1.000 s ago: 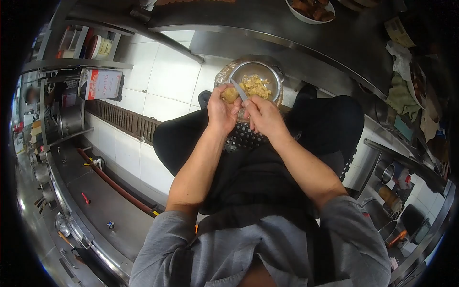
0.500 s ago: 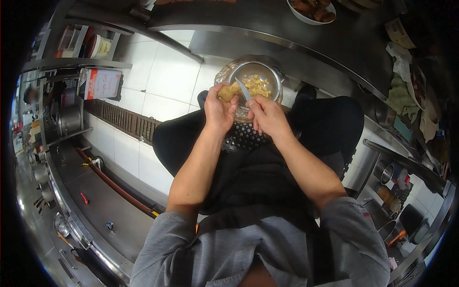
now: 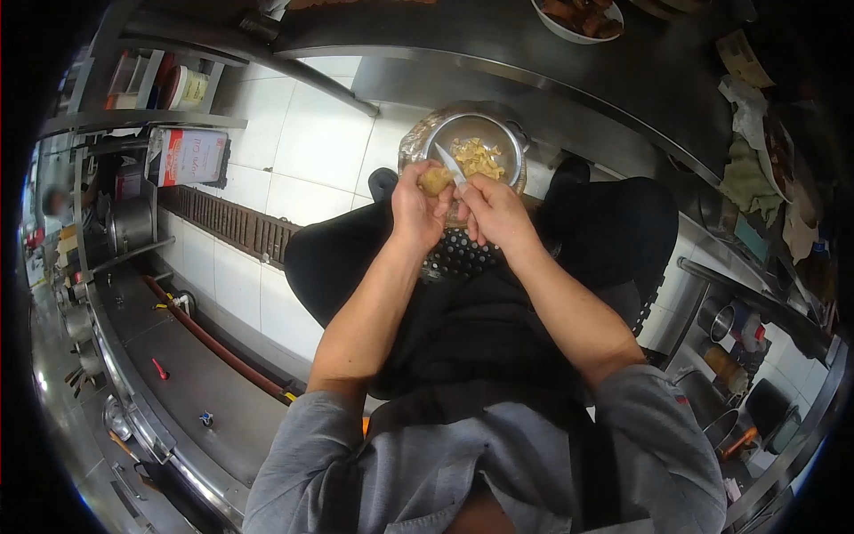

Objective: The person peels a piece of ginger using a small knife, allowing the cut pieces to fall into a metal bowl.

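Observation:
My left hand (image 3: 417,208) is closed around a yellow-brown potato (image 3: 435,181), holding it at the near rim of a metal bowl (image 3: 511,147). In my right hand (image 3: 495,210) is a small knife (image 3: 449,164), its pale blade pointing up and to the left along the potato's right side. Yellow peelings (image 3: 479,158) lie inside the bowl, just beyond my hands. Fingers cover the knife's handle and part of the potato.
A steel counter (image 3: 427,43) runs along the far side, with a white bowl of brown food (image 3: 583,22) on it. A red and white tin (image 3: 191,156) stands at left beside a floor drain grate (image 3: 227,221). A dark perforated surface (image 3: 458,255) lies below my hands.
The potato has been turned in my left hand and drawn slightly right, showing a rounder side. The knife has shifted a little left against it.

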A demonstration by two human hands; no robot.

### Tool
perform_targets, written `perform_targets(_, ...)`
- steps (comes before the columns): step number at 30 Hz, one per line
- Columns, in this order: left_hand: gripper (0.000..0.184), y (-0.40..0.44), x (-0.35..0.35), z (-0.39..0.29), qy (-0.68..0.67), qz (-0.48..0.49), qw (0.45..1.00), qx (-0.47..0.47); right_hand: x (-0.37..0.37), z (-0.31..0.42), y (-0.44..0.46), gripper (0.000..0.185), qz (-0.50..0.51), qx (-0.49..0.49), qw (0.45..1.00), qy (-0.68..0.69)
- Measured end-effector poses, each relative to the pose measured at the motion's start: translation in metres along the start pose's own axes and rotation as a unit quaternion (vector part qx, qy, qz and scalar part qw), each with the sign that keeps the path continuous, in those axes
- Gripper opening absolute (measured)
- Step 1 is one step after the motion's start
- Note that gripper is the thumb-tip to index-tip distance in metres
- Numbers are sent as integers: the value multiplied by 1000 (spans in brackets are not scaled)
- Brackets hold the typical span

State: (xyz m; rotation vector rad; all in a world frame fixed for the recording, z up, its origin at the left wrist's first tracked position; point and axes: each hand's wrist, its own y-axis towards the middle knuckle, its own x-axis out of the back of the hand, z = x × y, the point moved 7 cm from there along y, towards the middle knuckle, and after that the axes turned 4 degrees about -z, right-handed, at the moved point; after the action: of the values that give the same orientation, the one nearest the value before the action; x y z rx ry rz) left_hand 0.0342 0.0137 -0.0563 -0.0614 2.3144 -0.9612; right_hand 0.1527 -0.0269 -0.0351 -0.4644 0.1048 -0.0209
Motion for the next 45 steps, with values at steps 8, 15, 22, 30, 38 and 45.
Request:
perform_targets(8, 26, -1, -3, 0, 43, -18, 999, -13, -4, 2, -3, 25, -17, 16, 998, -54)
perform_targets(15, 29, 4, -7, -5, 152, 34, 985, -72, 6, 3, 4, 24, -26, 9, 999, -26)
perform_targets(22, 30, -7, -8, -5, 84, 1, 996, -28, 15, 6, 2, 23, -32, 10, 999, -2)
perform_targets(30, 32, -6, -1, -9, 54, -23, 996, -66, 13, 5, -2, 24, -9, -3, 999, 38)
perform_targets(38, 32, -6, 3, -8, 55, -53, 995, -65, 7, 1, -4, 23, 16, -16, 998, 56)
perform_targets(45, 27, -10, 0, -11, 71, -74, 990, -93, 3, 8, -7, 27, 30, -18, 997, 68)
